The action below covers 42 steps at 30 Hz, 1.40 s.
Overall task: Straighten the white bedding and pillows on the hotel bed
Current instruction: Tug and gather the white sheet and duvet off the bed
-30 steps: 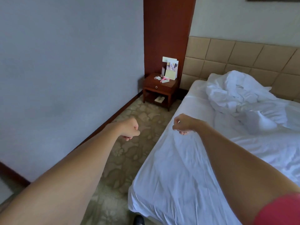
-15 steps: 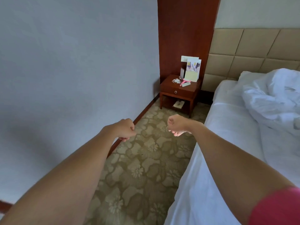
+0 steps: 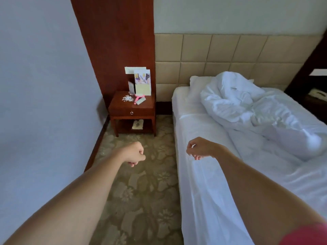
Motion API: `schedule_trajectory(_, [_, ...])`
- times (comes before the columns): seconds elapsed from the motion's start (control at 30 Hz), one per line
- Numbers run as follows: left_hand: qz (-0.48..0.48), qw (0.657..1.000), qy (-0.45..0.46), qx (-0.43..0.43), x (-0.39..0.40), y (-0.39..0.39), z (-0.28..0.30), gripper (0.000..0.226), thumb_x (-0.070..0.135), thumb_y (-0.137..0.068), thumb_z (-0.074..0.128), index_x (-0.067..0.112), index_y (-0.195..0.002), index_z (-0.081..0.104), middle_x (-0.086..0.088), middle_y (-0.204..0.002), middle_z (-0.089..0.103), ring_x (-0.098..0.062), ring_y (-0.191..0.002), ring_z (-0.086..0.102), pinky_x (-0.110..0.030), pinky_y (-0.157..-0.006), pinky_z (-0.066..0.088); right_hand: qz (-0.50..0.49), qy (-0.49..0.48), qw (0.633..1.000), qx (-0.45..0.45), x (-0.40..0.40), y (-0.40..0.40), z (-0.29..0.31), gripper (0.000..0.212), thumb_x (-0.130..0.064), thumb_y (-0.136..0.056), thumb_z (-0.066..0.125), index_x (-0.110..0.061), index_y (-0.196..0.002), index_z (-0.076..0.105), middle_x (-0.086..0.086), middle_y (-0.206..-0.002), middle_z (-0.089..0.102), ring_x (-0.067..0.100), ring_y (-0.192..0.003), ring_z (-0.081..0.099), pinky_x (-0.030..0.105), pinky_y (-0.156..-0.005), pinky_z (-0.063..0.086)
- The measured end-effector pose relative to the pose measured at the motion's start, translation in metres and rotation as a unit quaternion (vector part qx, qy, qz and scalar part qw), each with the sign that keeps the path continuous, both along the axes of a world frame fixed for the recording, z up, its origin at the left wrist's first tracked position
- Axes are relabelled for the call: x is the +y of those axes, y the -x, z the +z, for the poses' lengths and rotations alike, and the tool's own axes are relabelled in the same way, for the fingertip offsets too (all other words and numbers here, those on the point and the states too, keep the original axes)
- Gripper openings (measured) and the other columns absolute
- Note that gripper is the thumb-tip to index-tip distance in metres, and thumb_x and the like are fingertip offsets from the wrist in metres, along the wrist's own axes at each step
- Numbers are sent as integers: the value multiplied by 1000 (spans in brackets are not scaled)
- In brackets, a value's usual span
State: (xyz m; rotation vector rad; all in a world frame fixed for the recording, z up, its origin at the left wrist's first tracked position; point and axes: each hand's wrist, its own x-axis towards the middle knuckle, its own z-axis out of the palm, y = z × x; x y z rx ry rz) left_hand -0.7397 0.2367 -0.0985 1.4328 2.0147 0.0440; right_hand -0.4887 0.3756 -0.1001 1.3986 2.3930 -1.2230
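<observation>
The bed (image 3: 208, 195) with a white sheet fills the right side. A crumpled white duvet (image 3: 247, 105) lies heaped near the headboard, and a white pillow (image 3: 198, 85) lies partly under it at the head. Another white bundle (image 3: 300, 140) sits further right on the mattress. My left hand (image 3: 135, 153) is a closed fist held over the carpet, left of the bed. My right hand (image 3: 200, 148) hovers over the bed's left edge with its fingers curled in and nothing in it.
A wooden nightstand (image 3: 132, 110) with leaflets and small items stands in the corner beside the bed's head. A padded beige headboard (image 3: 221, 59) backs the bed. Patterned carpet (image 3: 141, 191) runs between the wall on the left and the bed. A dark side table (image 3: 316, 96) is at far right.
The view has swung right and moved closer to the head of the bed, bringing the duvet back into view. Both fists have stayed raised in front of me.
</observation>
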Motion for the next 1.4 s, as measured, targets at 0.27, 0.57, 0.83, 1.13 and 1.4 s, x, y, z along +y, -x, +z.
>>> schedule_trajectory(0.27, [-104,993,-59,-8,152,36,25,29,22,-93,53,13,-65,49,-9,-63,67,-18,-54,63,-27,-59,53,-158,-59,985,-26,69,-1,42,14,-23,-83,61,-12,-75,64,4,-63,66,15,-54,58,23,-59,47])
schedule_trajectory(0.57, [-232,972,-22,-36,323,15,14,30,21,-91,55,15,-64,44,-14,-67,66,-20,-57,61,-30,-60,51,-276,-27,958,-76,195,-26,25,12,-13,-74,54,-12,-62,54,9,-60,56,22,-53,50,23,-52,40])
schedule_trajectory(0.83, [-170,984,-39,32,500,81,33,30,23,-94,55,14,-67,44,-9,-65,63,-18,-52,60,-25,-49,46,-258,-59,964,22,365,34,28,37,-21,-87,61,-12,-53,47,5,-56,56,23,-61,54,28,-67,42])
schedule_trajectory(1.13, [-332,943,18,7,682,1,-27,18,14,-87,53,13,-70,48,-12,-64,63,-19,-52,57,-26,-56,44,-424,-10,904,-60,468,-60,-28,29,-17,-89,58,-12,-63,47,9,-58,60,22,-54,54,27,-58,43])
schedule_trajectory(1.4, [-470,882,38,1,847,-41,-45,22,15,-86,52,12,-65,46,-10,-59,63,-22,-52,54,-23,-53,42,-538,40,840,-65,549,-65,-44,26,-10,-90,62,-16,-72,45,10,-65,60,21,-58,58,25,-52,50])
